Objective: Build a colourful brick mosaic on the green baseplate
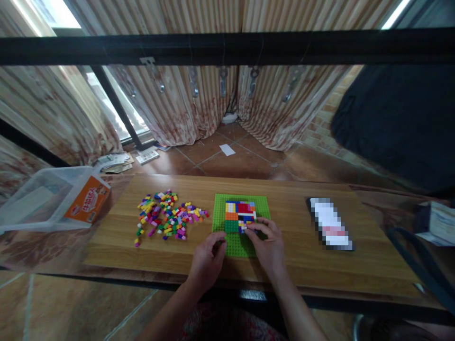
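A green studded baseplate (234,247) lies on the wooden table, carrying a square patch of toy building bricks (232,216) in white, yellow, orange, green, red and blue. My right hand (269,246) is at the patch's lower right corner, thumb and fingertips closed on a small building brick there; the fingers partly cover it. Over the plate's lower left edge, my left hand (209,258) is curled with thumb and forefinger close together. Whatever may be between them is hidden. To the left spreads a pile of loose bricks (167,215) in many colours.
A phone (330,225) with a blurred screen lies to the right on the table (291,265). At the far left stands a clear plastic box (67,189) with an orange label. A dark metal bar (227,49) crosses in front of the curtains (170,104). Papers (115,162) lie beyond the box.
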